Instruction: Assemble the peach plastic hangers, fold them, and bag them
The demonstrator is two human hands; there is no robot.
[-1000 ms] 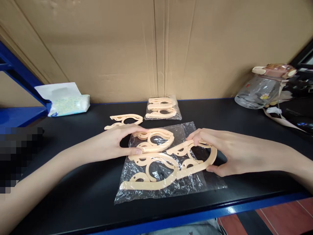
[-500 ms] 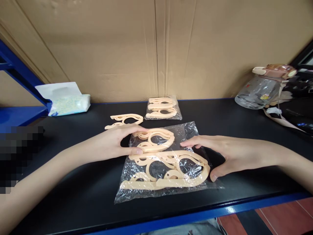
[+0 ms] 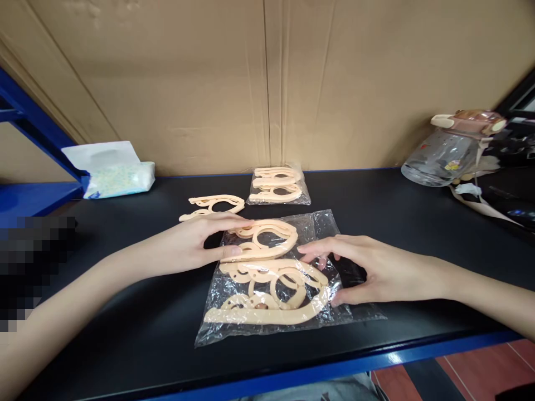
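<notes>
Cream folding hangers point(image 3: 259, 316) lie in a clear plastic bag point(image 3: 234, 334) on the black table. Another folded hanger point(image 3: 288, 245) is at the bag's upper part; whether it is under the film I cannot tell. My left hand point(image 3: 196, 239) grips its left end, thumb on the near edge and fingers along the far edge. My right hand point(image 3: 363, 267) is open at the bag's right side, fingers spread, thumb at the right tip of the lower hangers. A loose folding hanger point(image 3: 228, 200) lies beyond my left hand, partly hidden by it.
A smaller bag of folded hangers point(image 3: 278, 185) lies at the table's back edge, against the cardboard wall point(image 3: 188, 83). A pack of wipes point(image 3: 119, 181) is at back left. At right stands a clear water bottle point(image 3: 443, 156) with a strap. The blue table edge point(image 3: 418, 350) runs along the front.
My right hand has moved left, and the right ends of the lower hangers have shifted left inside the bag. My left hand stays on the upper hanger.
</notes>
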